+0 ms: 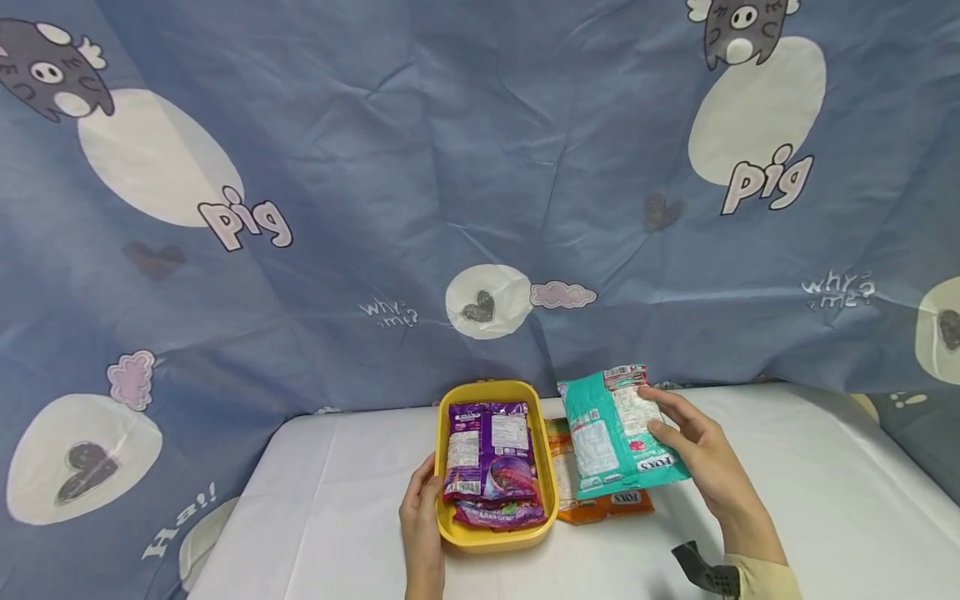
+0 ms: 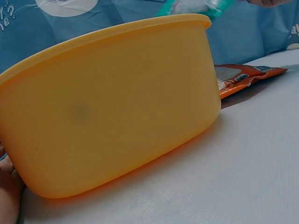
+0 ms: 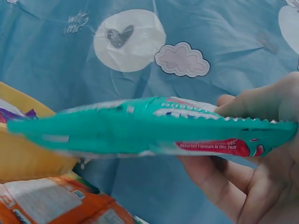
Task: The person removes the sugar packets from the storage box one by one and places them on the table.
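My right hand [image 1: 704, 462] pinches a teal FOX'S candy bag [image 1: 611, 433] by its right side, thumb on one face and fingers under the other. The bag is tilted above the table, to the right of a yellow plastic container [image 1: 552, 492]. Beneath it lies an orange FOX'S candy bag [image 1: 592, 510], partly covered in the head view. My left hand [image 1: 422, 521] rests against the container's left outer wall; only a bit of its fingers [image 2: 7, 177] shows in the left wrist view. Inside the container are purple candy bags [image 1: 491, 450], one overlapping another.
The container and the orange bag stand on a white-covered table [image 1: 337, 500]. Behind the table hangs a blue cloth [image 1: 360, 208] with pig prints, reaching down to its back edge. A dark strap [image 1: 705, 571] hangs at my right wrist, by the pale sleeve.
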Action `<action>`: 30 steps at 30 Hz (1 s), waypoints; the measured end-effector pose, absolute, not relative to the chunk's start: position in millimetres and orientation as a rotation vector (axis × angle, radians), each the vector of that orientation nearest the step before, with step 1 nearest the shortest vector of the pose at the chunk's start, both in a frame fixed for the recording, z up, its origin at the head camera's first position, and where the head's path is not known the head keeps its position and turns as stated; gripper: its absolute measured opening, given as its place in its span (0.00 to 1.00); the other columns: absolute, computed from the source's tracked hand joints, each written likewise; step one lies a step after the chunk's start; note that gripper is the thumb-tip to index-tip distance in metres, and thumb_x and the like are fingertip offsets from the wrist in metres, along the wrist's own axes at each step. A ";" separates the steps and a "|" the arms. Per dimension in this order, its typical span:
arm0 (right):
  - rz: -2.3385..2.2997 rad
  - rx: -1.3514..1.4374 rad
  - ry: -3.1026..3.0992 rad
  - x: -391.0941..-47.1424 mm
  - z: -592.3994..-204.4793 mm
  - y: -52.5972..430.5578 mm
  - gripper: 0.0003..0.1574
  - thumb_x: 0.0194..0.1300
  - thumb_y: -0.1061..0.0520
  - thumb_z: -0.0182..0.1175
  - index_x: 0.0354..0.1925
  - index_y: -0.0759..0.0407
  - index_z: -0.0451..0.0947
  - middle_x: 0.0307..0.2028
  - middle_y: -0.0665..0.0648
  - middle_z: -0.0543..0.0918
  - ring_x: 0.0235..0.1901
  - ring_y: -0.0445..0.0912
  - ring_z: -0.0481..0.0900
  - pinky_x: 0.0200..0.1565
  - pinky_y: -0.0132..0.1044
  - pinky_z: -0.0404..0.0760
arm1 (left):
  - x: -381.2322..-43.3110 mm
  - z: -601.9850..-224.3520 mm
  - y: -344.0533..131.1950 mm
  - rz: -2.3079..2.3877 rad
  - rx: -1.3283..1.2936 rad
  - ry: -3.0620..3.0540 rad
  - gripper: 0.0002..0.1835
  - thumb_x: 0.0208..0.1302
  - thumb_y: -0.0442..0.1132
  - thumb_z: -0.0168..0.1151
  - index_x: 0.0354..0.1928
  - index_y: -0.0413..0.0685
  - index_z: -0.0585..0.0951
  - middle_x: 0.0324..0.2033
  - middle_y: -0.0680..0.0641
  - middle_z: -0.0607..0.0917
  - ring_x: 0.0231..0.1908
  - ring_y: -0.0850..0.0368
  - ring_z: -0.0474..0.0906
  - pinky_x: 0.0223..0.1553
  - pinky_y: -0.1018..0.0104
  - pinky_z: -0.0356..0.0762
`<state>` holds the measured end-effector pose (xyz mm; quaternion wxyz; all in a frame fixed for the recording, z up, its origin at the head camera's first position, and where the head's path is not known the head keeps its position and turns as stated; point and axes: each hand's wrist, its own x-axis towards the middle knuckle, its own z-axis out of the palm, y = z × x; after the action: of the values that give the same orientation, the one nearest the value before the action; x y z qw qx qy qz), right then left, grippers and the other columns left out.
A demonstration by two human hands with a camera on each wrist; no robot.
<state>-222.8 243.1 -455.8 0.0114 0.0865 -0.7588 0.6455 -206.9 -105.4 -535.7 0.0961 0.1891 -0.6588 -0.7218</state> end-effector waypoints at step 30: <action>1.944 0.127 -2.453 -217.8 -462.0 279.1 0.32 0.70 0.48 0.51 0.69 0.49 0.61 0.71 0.53 0.57 0.31 0.43 0.85 0.33 0.40 0.86 | -206.3 -536.6 -105.1 -2.145 0.561 -1.961 0.23 0.70 0.45 0.47 0.65 0.53 0.68 0.67 0.47 0.68 0.66 0.51 0.65 0.63 0.66 0.70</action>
<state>-217.8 279.1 -462.0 0.0048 0.0407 -0.7831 0.6206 -206.3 -105.1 -536.6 0.0906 0.1886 -0.6599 -0.7216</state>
